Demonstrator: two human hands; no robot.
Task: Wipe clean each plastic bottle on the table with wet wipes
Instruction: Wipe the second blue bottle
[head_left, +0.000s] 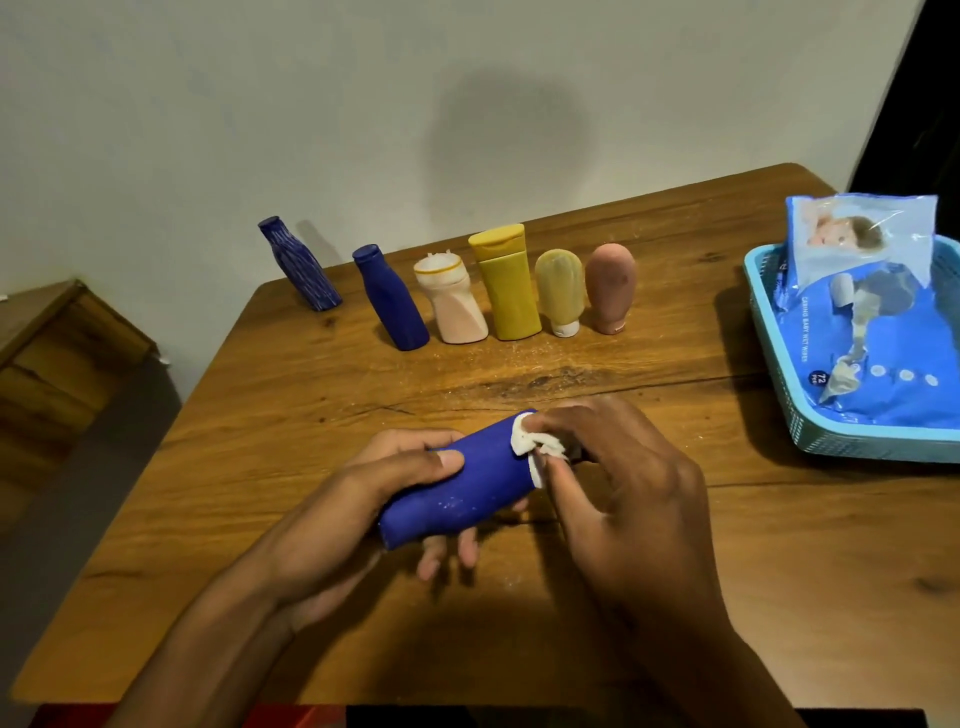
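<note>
A blue bottle (457, 483) is held on its side above the near middle of the wooden table (779, 571), gripped by the left hand (374, 499), thumb on top. A crumpled wet wipe (532, 441) is pinched against its far end by the right hand (628, 493). Six more bottles are ranged in a row toward the far edge (the streaked blue bottle (301, 265) standing apart at the left). Bare wood lies between row and hands. A turquoise basket (852, 441) holding the wipes pack (872, 332) is set at the right edge.

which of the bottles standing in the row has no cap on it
The white and peach plastic bottle, third from the left between the plain dark blue bottle and the tall yellow bottle. Its top shows an open yellow-ringed neck; the others look closed.
</note>
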